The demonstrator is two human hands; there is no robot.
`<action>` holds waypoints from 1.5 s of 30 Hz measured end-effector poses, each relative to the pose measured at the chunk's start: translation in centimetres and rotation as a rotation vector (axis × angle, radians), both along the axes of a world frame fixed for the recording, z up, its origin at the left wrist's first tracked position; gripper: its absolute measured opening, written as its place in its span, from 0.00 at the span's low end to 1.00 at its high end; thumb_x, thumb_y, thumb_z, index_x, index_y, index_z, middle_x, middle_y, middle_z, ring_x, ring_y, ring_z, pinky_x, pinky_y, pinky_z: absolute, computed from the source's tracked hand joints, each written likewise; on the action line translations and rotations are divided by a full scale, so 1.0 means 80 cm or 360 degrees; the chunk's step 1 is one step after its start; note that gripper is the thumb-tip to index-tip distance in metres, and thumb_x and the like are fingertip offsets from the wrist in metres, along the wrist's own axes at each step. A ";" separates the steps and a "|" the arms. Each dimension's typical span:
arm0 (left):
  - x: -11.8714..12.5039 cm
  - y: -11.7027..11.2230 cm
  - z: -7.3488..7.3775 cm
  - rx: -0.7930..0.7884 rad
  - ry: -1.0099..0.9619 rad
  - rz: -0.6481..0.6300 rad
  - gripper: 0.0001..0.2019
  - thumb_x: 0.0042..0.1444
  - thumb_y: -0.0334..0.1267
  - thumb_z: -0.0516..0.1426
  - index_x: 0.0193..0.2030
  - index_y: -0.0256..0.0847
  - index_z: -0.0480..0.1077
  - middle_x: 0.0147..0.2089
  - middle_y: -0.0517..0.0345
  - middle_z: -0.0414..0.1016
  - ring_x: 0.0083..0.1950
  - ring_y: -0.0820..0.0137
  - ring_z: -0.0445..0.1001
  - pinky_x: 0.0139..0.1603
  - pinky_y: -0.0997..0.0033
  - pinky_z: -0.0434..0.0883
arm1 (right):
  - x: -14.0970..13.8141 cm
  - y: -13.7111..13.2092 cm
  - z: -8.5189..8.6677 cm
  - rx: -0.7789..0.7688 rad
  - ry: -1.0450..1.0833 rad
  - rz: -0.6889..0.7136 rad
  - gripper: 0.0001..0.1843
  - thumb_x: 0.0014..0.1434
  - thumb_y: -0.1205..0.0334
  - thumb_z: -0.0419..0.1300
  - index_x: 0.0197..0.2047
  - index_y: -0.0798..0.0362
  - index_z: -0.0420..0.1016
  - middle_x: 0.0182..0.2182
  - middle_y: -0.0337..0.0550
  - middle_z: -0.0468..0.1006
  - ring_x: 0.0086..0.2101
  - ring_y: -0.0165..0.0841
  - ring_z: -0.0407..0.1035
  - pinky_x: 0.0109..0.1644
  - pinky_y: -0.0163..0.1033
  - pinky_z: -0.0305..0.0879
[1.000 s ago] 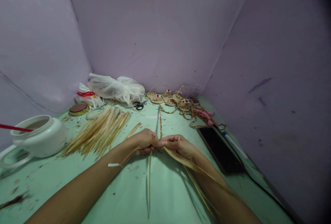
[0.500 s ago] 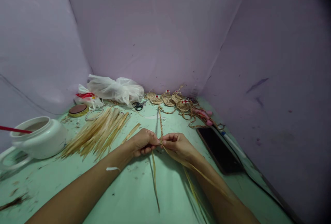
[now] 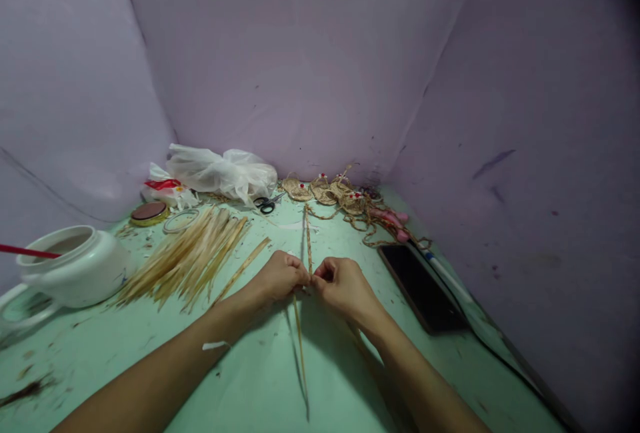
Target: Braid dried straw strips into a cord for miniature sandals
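Observation:
My left hand and my right hand meet at the middle of the pale green table, both pinched shut on the near end of a thin straw braid. The braid runs away from me toward a heap of woven straw pieces at the back. One loose straw strand hangs from the pinch toward me, lying on the table between my forearms.
A bundle of straw strips lies left of my hands. A white pot with a red stick stands far left. Scissors, a plastic bag, a round lid and a dark phone with a cable lie around.
The wide straw strand over my right forearm is gone from sight. My right hand has turned and closed in on the left. The loose strand between my arms shifted slightly right.

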State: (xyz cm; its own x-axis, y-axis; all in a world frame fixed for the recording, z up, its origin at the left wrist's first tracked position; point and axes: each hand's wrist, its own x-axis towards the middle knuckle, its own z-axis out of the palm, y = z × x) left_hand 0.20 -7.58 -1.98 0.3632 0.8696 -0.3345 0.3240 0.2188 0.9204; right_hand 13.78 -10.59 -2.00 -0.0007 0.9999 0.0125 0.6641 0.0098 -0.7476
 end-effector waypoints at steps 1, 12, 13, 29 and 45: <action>0.002 -0.003 -0.003 0.0019 0.0000 0.0045 0.03 0.34 0.32 0.51 0.15 0.36 0.60 0.10 0.68 0.52 0.13 0.82 0.47 0.14 0.78 0.44 | -0.001 -0.004 0.001 0.0012 -0.0026 -0.0006 0.06 0.42 0.64 0.55 0.20 0.56 0.71 0.17 0.42 0.71 0.19 0.27 0.60 0.21 0.31 0.48; 0.009 -0.023 -0.002 -0.0087 -0.0215 0.0251 0.07 0.34 0.30 0.50 0.11 0.38 0.56 0.09 0.68 0.49 0.11 0.82 0.45 0.14 0.77 0.41 | -0.023 -0.040 0.010 0.0175 -0.0470 0.0022 0.10 0.47 0.67 0.52 0.23 0.56 0.74 0.21 0.46 0.76 0.20 0.28 0.63 0.24 0.32 0.46; 0.007 -0.023 0.000 -0.0091 -0.0249 0.0253 0.06 0.34 0.30 0.50 0.12 0.38 0.57 0.09 0.67 0.50 0.11 0.82 0.45 0.14 0.77 0.41 | -0.026 -0.043 0.011 0.0210 -0.0548 0.0021 0.10 0.48 0.67 0.52 0.24 0.56 0.74 0.22 0.47 0.76 0.21 0.28 0.64 0.24 0.33 0.46; -0.016 -0.014 -0.010 -0.0152 -0.0504 0.0027 0.07 0.34 0.34 0.56 0.17 0.35 0.60 0.12 0.70 0.51 0.12 0.85 0.44 0.13 0.80 0.38 | -0.007 -0.004 -0.015 0.0090 0.0387 0.0108 0.13 0.48 0.60 0.53 0.32 0.58 0.75 0.24 0.42 0.75 0.25 0.29 0.64 0.26 0.30 0.55; -0.018 -0.026 0.000 0.0629 0.0762 -0.0050 0.09 0.38 0.35 0.51 0.19 0.34 0.69 0.15 0.60 0.62 0.20 0.75 0.59 0.22 0.76 0.53 | -0.029 -0.007 -0.027 -0.0241 0.0877 -0.0222 0.04 0.36 0.68 0.53 0.16 0.59 0.67 0.10 0.34 0.63 0.14 0.21 0.49 0.19 0.30 0.41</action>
State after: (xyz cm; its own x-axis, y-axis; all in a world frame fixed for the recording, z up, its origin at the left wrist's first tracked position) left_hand -1.23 -9.67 -1.94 0.2798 0.9524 -0.1213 0.7216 -0.1253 0.6809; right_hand 11.50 -11.15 -4.16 0.0973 0.9807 -0.1694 0.1646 -0.1837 -0.9691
